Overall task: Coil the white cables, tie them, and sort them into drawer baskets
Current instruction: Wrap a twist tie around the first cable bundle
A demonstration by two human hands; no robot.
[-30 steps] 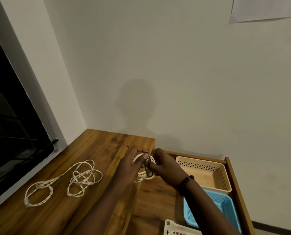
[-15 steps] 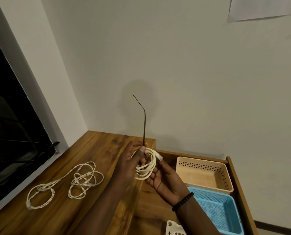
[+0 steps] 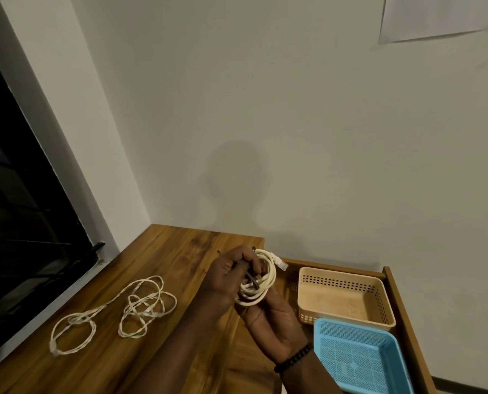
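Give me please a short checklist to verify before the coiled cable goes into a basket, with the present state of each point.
1. Coiled cable held firmly: ok, the left hand grips it from above and the right hand cups it from below.
2. Dark tie fastened: cannot tell, fingers partly cover it.
3. Connector tucked in: not ok, it sticks out at the top right.
4. Beige basket free: ok, nothing visible inside.
5. Blue basket free: ok in the visible part.
6. Loose cable on the desk: not ok, uncoiled.
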